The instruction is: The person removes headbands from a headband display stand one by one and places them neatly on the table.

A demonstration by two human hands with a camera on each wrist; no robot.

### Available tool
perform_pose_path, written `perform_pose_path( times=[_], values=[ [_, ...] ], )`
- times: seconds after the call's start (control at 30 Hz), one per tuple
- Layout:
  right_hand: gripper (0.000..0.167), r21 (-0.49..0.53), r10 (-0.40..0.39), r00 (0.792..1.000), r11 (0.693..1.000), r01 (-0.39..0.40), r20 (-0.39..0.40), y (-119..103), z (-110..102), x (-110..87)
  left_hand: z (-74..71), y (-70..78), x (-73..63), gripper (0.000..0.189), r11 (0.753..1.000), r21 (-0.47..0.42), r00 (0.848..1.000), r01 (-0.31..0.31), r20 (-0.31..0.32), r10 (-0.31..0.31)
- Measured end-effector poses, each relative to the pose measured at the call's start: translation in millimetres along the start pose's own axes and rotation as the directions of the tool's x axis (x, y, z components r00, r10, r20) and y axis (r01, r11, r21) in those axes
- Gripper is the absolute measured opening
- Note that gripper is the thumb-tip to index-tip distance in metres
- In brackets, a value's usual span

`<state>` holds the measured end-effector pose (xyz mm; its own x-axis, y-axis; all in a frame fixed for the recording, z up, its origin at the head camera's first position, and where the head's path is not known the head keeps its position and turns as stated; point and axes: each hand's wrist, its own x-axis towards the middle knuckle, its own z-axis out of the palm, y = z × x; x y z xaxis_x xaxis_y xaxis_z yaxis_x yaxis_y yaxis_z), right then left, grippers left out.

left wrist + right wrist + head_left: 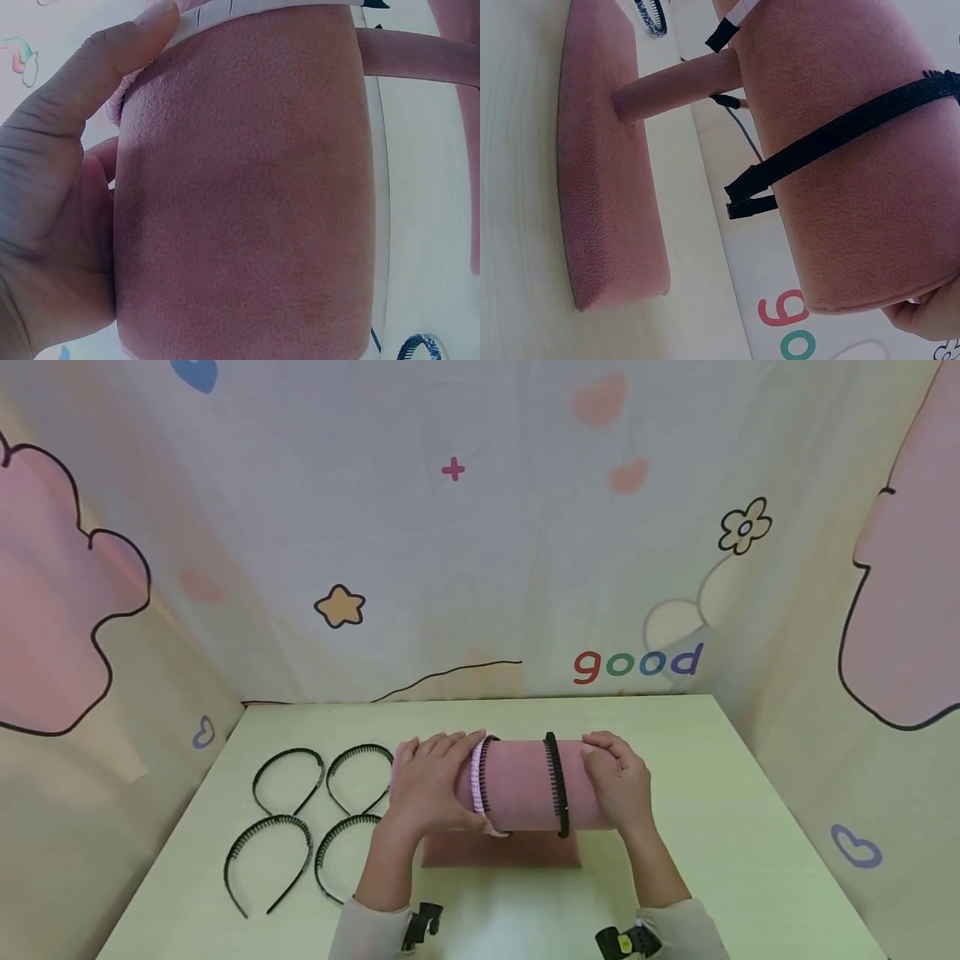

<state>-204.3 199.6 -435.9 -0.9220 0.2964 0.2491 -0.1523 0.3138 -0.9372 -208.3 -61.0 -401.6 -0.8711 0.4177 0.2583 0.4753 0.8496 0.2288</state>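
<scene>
A pink velvety headband stand [521, 785], a horizontal roll on a post and flat base [615, 202], stands mid-table. Round its left part sits a white headband [476, 781] with dark comb teeth. My left hand [435, 781] spans the roll there, thumb [154, 34] on the white band's front and fingers over the top, gripping the band against the roll. Further right, a black toothed headband [557, 785] circles the roll, its tips apart below in the right wrist view. My right hand [622, 781] grips the roll's right end, mostly out of the right wrist view.
Several dark toothed headbands lie on the pale table [720, 827] to the left, among them a front one [307, 839] and a rear one [322, 768]. A printed cloth [480, 552] hangs behind and at both sides.
</scene>
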Motion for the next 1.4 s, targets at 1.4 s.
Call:
perform_pose_path(
  times=[1.4],
  values=[
    [0.026,0.005,0.007,1.000,1.000,-0.007,0.002,-0.5,0.3,0.7,-1.0,-38.8,-13.2,0.102,0.959,-0.278,0.996,0.057,-0.056,-0.076]
  ],
)
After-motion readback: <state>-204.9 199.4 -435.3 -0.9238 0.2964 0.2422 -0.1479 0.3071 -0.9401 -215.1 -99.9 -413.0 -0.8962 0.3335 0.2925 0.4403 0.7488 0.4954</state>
